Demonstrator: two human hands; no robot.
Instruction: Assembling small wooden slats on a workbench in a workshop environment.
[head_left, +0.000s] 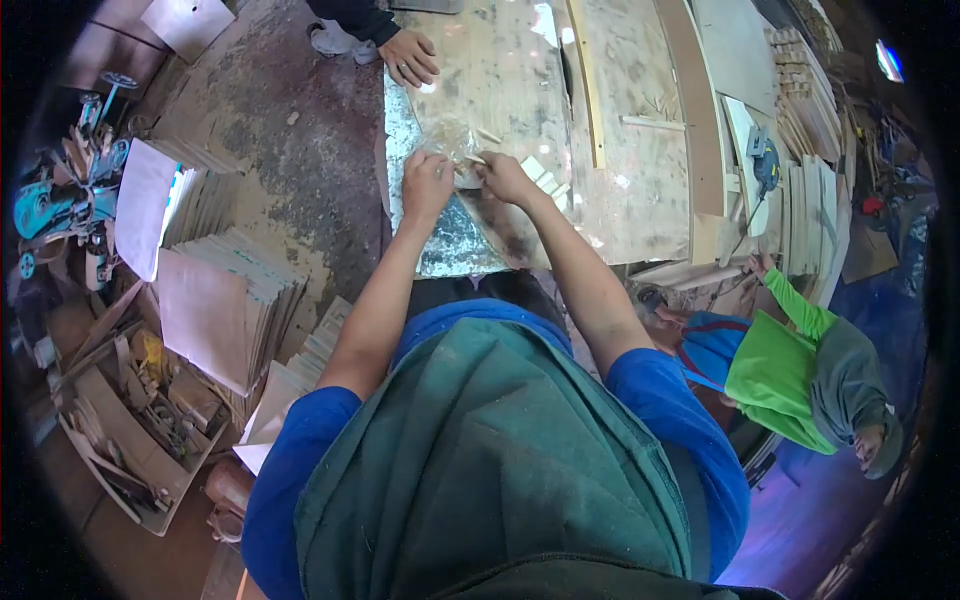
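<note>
Both my hands are close together over the near left part of the worktable (510,60). My left hand (428,185) is closed, its fingers curled around something too small to make out. A small light-coloured wooden stick (474,158) is pinched between the fingers of my right hand (506,180). Just beyond the hands lies a crumpled clear plastic bag (450,132), close to my left fingertips. Another short wooden piece (489,136) rests past my right hand. Several small pale wooden blocks (546,181) lie to the right of it.
A co-worker's hand (408,58) rests on the table's far left edge. A long wooden strip (588,85) lies across the boards. Panel stacks (205,315) stand at left, near a scrap-filled bin (140,440). A power tool (765,165) and another person (785,370) are at right.
</note>
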